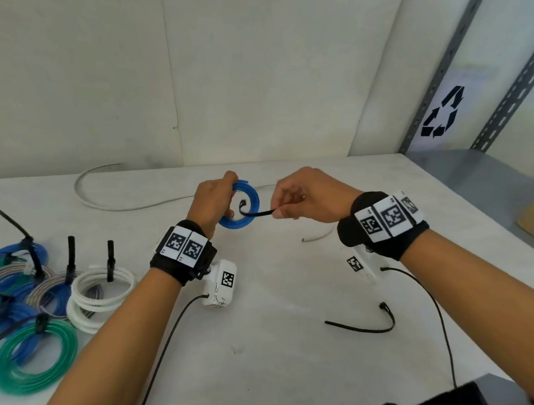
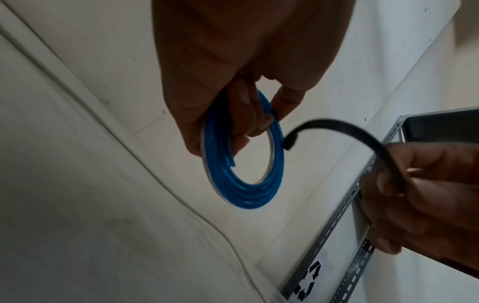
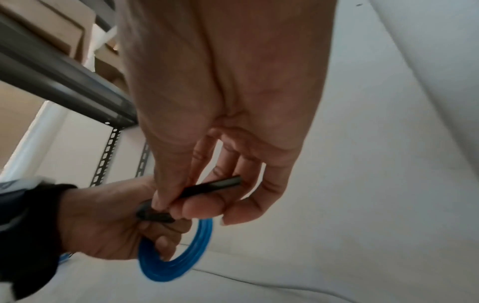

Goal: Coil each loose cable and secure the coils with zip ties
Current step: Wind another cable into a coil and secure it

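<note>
My left hand [image 1: 214, 197] grips the blue coil [image 1: 248, 204] above the desk [image 1: 274, 350], my right hand [image 1: 304, 195] pinches the zip tie [image 1: 257, 213] — loosen either grip and the turns could spring apart.

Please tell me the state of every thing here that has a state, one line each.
blue coil: coiled, untied, gripped by left hand
black zip tie: unfastened, pinched by right hand
spare zip tie: loose on table
grey cable: uncoiled
finished coils: tied

Blue coil [image 1: 243, 205], black zip tie [image 1: 257, 214], checkered black-and-white wristbands [image 1: 182, 244].
</note>
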